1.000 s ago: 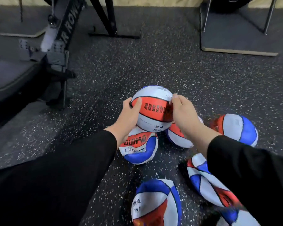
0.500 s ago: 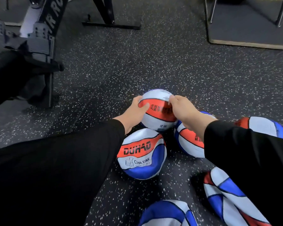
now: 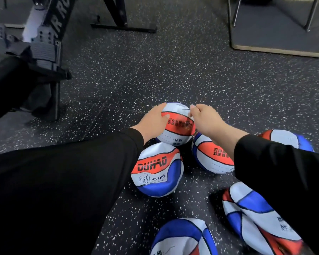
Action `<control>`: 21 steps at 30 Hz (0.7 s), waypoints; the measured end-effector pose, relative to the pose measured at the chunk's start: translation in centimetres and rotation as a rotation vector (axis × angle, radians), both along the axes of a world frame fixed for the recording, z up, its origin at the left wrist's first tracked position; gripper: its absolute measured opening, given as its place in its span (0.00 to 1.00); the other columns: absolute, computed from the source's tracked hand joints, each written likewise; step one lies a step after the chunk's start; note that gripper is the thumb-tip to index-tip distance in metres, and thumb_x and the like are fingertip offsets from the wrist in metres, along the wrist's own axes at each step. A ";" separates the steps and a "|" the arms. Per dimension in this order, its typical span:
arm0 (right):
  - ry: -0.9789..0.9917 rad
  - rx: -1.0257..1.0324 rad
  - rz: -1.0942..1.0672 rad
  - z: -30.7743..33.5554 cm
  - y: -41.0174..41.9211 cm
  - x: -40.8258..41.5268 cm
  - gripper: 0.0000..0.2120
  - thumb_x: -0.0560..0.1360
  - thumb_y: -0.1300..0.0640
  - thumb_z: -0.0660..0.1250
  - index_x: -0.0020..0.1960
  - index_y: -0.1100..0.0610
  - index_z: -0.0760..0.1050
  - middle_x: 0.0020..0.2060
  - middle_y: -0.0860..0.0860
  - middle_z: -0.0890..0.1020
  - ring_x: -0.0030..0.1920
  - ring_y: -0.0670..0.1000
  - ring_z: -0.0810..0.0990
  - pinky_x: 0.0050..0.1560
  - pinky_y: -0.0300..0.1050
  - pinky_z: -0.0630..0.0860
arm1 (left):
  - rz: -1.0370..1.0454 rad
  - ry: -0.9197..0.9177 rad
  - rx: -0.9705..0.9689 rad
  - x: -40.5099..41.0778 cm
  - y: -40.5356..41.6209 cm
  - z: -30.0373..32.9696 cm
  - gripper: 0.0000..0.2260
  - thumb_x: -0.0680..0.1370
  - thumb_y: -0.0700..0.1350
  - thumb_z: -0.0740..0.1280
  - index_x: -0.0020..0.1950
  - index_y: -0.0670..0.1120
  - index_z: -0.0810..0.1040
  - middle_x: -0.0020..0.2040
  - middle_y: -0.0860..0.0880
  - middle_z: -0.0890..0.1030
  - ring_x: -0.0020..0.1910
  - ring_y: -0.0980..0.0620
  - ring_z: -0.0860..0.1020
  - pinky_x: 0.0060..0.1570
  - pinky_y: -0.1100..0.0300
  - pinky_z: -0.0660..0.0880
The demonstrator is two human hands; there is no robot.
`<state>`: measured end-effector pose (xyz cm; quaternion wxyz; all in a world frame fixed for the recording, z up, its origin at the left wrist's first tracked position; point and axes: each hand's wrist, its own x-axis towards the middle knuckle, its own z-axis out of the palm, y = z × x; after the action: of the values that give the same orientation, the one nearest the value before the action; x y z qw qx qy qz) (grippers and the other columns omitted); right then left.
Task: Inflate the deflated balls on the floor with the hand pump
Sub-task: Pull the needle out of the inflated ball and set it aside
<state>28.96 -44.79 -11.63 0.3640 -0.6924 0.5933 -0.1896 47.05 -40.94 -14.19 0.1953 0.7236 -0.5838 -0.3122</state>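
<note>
- Balls everywhere on the speckled floor, and the action is on the far ball, a red, white and blue one sitting just beyond its neighbours.
- Left hand lies on that ball's left flank, fingers straight and together, steadying rather than clutching.
- Right hand hovers at the ball's upper right, fingertips pinched on something thin; a fine dark line, possibly a needle, pokes out over the white panel. Too small to call for sure.
- No pump body visible anywhere in shot.
- Handling read: this ball looks round and fairly firm, light, with a smooth printed skin that will likely roll or slip on a flat palm; cupping the side low down, as the left hand does, seems the safest hold.
- The DUHAO ball just in front is dimpled and saggy, so expect it to fold under pressure; best taken with both hands around the valve area.
- The flattened ball at lower right is nearly collapsed, soft as a bag, and should be easy to grab by a crease.
- A thin needle, if that is what it is, bends easily; it wants a straight, gentle entry.
- A rowing machine stands well apart at the left.
</note>
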 end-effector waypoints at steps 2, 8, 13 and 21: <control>-0.007 -0.033 -0.014 1.1 1.1 -1.2 0.22 0.85 0.49 0.53 0.51 0.66 0.75 0.36 0.54 0.76 0.39 0.55 0.72 0.37 0.47 0.65 | 0.015 -0.010 -0.044 -0.6 0.9 1.5 0.23 0.87 0.48 0.60 0.82 0.45 0.65 0.77 0.43 0.71 0.75 0.43 0.70 0.74 0.54 0.65; 0.017 -0.060 -0.034 5.6 7.2 -6.3 0.18 0.86 0.50 0.54 0.49 0.59 0.76 0.33 0.51 0.74 0.35 0.54 0.72 0.30 0.42 0.64 | 0.035 0.021 -0.183 -4.8 6.7 5.4 0.16 0.86 0.48 0.62 0.72 0.46 0.77 0.67 0.45 0.81 0.67 0.45 0.77 0.66 0.55 0.71; 0.013 -0.048 -0.058 9.5 16.3 -13.6 0.17 0.84 0.48 0.59 0.45 0.58 0.77 0.37 0.55 0.81 0.40 0.56 0.78 0.39 0.41 0.69 | 0.009 0.170 -0.223 -11.7 15.1 10.0 0.13 0.86 0.48 0.64 0.69 0.50 0.79 0.62 0.50 0.83 0.62 0.49 0.80 0.65 0.54 0.73; -0.045 0.034 -0.040 19.8 34.1 -26.7 0.16 0.82 0.52 0.66 0.37 0.55 0.78 0.26 0.41 0.80 0.30 0.42 0.79 0.37 0.38 0.78 | -0.276 0.189 -0.230 -24.3 31.6 19.2 0.17 0.86 0.48 0.63 0.75 0.52 0.76 0.65 0.51 0.82 0.64 0.51 0.78 0.66 0.55 0.73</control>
<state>2.28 -10.66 8.17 0.3853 -0.6696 0.6019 -0.2024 22.70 -9.38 5.04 0.2858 0.5771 -0.6884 -0.3338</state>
